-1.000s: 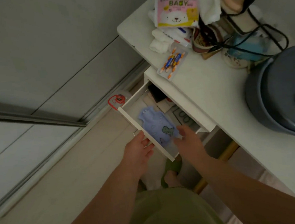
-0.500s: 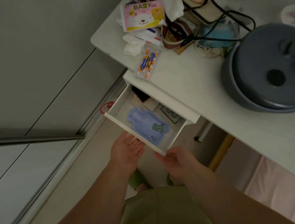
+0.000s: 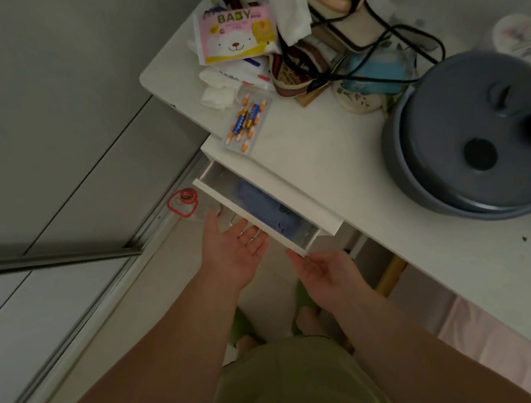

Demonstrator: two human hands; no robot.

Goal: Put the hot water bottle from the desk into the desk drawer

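1. The blue hot water bottle (image 3: 266, 206) already lies inside the white desk drawer (image 3: 246, 215), so only shutting the half-open drawer is left, we judge.
2. Our left hand (image 3: 234, 246) presses flat on the drawer front, fingers spread, gripping nothing.
3. Our right hand (image 3: 325, 269) touches the drawer's corner, fingers loosely open, empty.

My left grip (image 3: 233, 246) reaches forward palm up, fingers spread flat; my right grip (image 3: 325, 271) beside it is likewise palm up and loose, both forearms bare.
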